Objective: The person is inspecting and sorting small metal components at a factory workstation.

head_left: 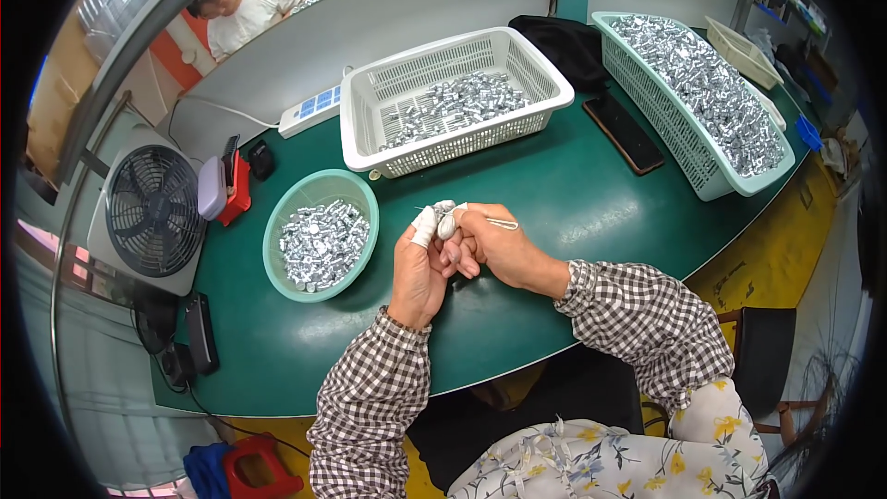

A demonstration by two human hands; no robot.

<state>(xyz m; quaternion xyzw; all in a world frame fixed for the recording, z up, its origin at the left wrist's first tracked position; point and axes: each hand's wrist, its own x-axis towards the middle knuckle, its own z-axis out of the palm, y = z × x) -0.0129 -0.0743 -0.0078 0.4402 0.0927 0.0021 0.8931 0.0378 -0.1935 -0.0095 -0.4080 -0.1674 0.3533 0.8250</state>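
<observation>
My left hand (418,270) and my right hand (499,249) meet above the green table (573,194), fingertips together. White tape wraps several fingertips. Pinched between both hands is a small silver metal part (446,225). My right hand also grips thin metal tweezers (502,223), whose tips stick out to the right. A round green bowl (321,234) full of small silver parts sits just left of my left hand. Both forearms wear checked sleeve covers.
A white basket (453,97) holding silver parts stands behind my hands. A long pale green basket (693,92) heaped with them lies at right. A dark phone (627,133), a fan (152,211), a power strip (309,111) and another person (242,11) are around.
</observation>
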